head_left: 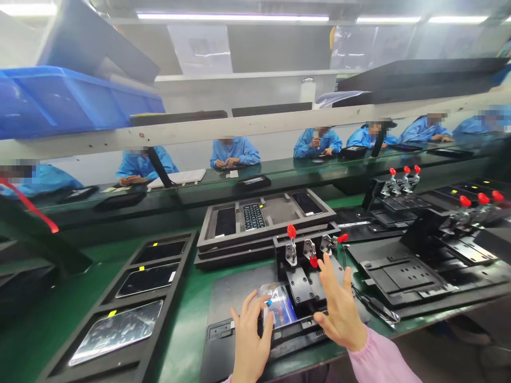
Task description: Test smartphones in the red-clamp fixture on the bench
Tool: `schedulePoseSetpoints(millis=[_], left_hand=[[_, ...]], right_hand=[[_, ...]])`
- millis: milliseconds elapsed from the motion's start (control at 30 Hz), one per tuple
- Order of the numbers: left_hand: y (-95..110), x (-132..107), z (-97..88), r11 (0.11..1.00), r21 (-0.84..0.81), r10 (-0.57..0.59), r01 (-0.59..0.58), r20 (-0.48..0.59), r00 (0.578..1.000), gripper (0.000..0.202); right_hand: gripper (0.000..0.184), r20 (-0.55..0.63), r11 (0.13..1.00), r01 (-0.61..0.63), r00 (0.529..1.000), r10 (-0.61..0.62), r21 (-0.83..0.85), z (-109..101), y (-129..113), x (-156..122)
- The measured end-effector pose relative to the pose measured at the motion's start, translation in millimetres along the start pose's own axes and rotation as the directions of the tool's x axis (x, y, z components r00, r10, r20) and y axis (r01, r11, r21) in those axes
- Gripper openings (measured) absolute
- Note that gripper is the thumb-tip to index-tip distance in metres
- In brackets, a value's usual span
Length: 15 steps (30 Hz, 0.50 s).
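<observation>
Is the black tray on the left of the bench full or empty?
Full: the black tray has a glass-faced panel lying in each of its three visible slots.

my R sleeve [381, 359]: pink, gathered nr cuff
my L sleeve [227, 379]: pink, barely in view
my R hand [341, 303]: bare
my L hand [251, 338]: bare

1. Long fluorescent tubes [233, 16] are fixed along the ceiling, and the room is lit evenly by them.
2. Paper sheets [200, 49] are posted on the pale grey far wall [279, 48].
3. A blue plastic crate [67, 101] is placed above a white overhead shelf rail [239, 125].
4. Co-workers in blue coats [235, 151] are seated in a row behind a long green desk [279, 173].
</observation>
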<state>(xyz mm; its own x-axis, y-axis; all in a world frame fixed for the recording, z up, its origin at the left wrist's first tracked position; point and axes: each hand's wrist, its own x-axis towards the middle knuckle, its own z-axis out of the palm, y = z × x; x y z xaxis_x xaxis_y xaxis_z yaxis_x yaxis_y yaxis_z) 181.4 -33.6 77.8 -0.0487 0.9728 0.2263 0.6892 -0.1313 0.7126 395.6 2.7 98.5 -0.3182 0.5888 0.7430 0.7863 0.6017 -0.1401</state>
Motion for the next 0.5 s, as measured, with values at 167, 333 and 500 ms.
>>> schedulePoseSetpoints(millis=[167, 333, 500], left_hand=[[-4.0, 0.8, -0.7, 0.999, 0.048, 0.017, -0.022, 0.087, 0.996, 0.023], [-3.7, 0.6, -1.3, 0.999, 0.050, 0.014, -0.018, 0.083, 0.996, 0.020], [-1.5, 0.9, -3.1, 0.999, 0.045, -0.021, 0.016, 0.111, 0.994, 0.019]], right_hand=[[0.063, -0.193, 0.993, -0.030, 0.980, 0.052, 0.115, -12.8, -3.5, -22.6], [0.062, -0.290, 0.955, -0.087, 0.942, 0.172, 0.283, -13.5, -3.4, -52.0], [0.058, -0.246, 0.934, -0.179, 0.934, 0.260, 0.308, -14.1, -4.8, -69.0]])
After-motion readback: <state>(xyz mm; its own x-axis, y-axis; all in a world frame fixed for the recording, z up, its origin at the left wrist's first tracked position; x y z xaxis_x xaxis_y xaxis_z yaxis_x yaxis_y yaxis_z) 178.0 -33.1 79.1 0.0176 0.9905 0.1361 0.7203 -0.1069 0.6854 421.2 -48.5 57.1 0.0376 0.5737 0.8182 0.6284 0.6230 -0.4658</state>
